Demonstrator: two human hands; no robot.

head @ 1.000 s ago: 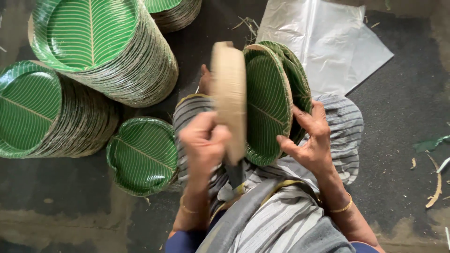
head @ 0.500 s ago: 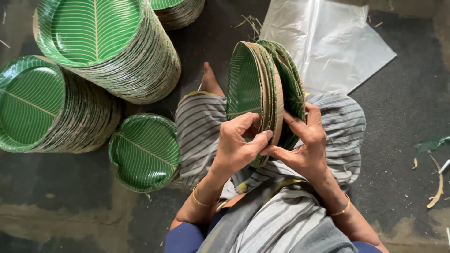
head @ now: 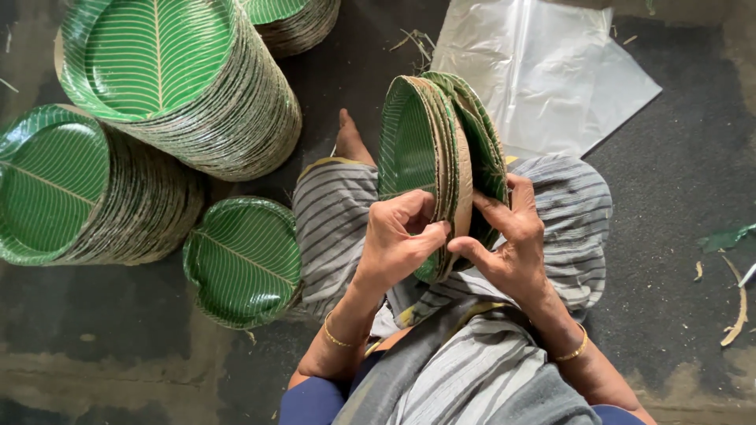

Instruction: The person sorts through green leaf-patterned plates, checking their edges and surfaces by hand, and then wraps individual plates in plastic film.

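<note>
Floor: dark, gritty, lighter and patchy along the bottom edge. Person seated on it, seen from above, knees covered by striped grey cloth; one bare foot shows past the left knee.

Tall stack: green leaf-print paper plates, face up, upper left, brown edges showing down its side. It leans slightly.

Second stack: same plates, far left, lower than the first and touching it, tilted toward the camera.

Plastic sheet: clear, crumpled, lying flat on the floor at upper right, its near corner just beyond the right knee.

Third stack: only partly in view at the top edge, behind the tall stack.

Low pile: a few plates, face up, on the floor just beside the left knee, touching the cloth.

Held bundle: a small set of plates standing on edge over the lap, between the knees, green faces turned left, brown backs right. The rightmost plates splay away from the rest at the top.

Left hand: closed on the bundle's lower left edge, thumb and fingertips pinching the rims; gold bangle at the wrist.

Right hand: curled around the bundle's right side, fingers on the back of the outer plates, thumb pressing the rims near the left thumb. Second bangle on this wrist.

Scraps: green and tan trimmings on the floor at far right, well apart from the bundle.
</note>
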